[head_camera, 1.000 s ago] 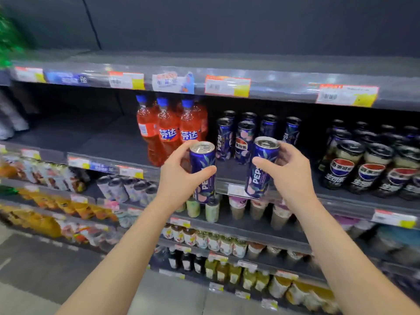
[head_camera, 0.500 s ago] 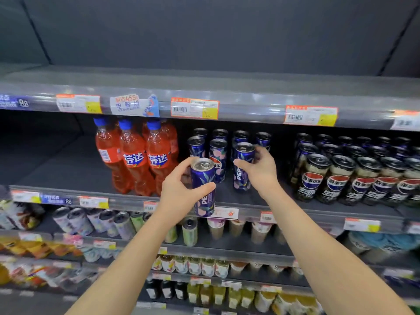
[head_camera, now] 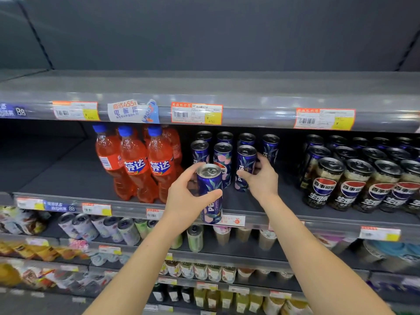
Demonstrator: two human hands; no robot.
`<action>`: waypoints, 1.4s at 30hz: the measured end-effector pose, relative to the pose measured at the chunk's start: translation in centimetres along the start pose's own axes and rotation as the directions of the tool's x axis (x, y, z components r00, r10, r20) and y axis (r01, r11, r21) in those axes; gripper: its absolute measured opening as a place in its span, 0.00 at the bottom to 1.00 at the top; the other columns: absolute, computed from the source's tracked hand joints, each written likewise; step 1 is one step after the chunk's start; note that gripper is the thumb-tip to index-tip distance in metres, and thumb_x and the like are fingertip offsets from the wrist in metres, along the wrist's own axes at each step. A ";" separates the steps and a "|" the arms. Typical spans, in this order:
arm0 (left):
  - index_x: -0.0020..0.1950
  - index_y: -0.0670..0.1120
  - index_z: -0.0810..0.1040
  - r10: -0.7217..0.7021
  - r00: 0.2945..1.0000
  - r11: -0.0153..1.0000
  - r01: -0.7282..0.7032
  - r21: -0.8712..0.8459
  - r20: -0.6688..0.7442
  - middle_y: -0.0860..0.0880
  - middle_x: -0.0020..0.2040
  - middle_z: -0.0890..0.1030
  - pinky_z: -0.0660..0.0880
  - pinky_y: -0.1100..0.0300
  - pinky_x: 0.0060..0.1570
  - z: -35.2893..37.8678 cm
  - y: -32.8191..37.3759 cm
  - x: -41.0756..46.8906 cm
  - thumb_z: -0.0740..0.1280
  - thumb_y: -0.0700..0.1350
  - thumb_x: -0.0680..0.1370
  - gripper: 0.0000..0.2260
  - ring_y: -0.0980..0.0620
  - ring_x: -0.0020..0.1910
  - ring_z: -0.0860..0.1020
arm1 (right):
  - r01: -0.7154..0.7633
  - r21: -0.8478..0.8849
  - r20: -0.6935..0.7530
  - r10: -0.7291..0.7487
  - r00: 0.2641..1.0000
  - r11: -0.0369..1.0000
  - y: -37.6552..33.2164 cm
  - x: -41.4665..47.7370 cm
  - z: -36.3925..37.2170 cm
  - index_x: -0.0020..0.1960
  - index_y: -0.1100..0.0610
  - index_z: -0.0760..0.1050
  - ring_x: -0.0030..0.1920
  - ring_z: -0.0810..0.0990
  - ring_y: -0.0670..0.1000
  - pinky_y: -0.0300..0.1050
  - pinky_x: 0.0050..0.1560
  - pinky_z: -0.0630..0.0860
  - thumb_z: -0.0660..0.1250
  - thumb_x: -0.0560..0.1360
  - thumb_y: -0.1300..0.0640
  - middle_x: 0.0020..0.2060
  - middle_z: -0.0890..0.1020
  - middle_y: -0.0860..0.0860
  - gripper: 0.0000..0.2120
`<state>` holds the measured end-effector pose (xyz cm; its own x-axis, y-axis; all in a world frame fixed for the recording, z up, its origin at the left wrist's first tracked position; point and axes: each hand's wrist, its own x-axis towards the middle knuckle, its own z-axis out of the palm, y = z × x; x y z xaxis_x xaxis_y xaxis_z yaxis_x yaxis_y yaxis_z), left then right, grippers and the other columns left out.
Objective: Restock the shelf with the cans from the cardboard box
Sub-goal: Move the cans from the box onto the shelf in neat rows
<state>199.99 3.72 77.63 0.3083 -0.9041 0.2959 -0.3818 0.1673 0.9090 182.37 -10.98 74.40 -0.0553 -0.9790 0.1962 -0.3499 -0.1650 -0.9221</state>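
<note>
My left hand [head_camera: 185,198] grips a slim blue Pepsi can [head_camera: 210,196] upright, just in front of the shelf's front edge [head_camera: 127,209]. My right hand [head_camera: 261,178] holds a second blue can [head_camera: 245,164] that stands on the shelf, thumb at its front and fingers curled round its right side. Behind and beside it stand several more blue cans [head_camera: 223,160] in rows. The cardboard box is out of view.
Orange Fanta bottles [head_camera: 136,164] stand left of the blue cans. Black Pepsi cans [head_camera: 354,180] fill the right of the shelf, with a gap between them and the blue cans. The upper shelf [head_camera: 250,96] overhangs. Lower shelves hold cans, cups and snacks.
My right hand has carried its can forward onto the shelf, into the front row of blue cans. My left hand with its can moved closer to the shelf edge.
</note>
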 end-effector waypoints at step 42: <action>0.75 0.55 0.71 0.100 0.969 0.995 -0.096 -0.030 0.225 0.58 0.61 0.81 0.77 0.68 0.54 8.1 3.6 2.1 0.77 0.50 0.74 0.30 0.65 0.55 0.80 | 0.058 0.054 0.179 -0.067 0.982 0.997 -2.5 -7.5 -6.9 0.68 0.45 0.73 0.48 0.84 0.41 0.39 0.52 0.81 0.78 0.70 0.56 0.50 0.85 0.43 0.30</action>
<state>192.24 -0.75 79.11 0.0643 -0.9481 0.3115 -0.3833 0.2647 0.8849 177.18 -2.39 77.53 0.1365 -0.9714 0.1943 -0.3011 -0.2275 -0.9261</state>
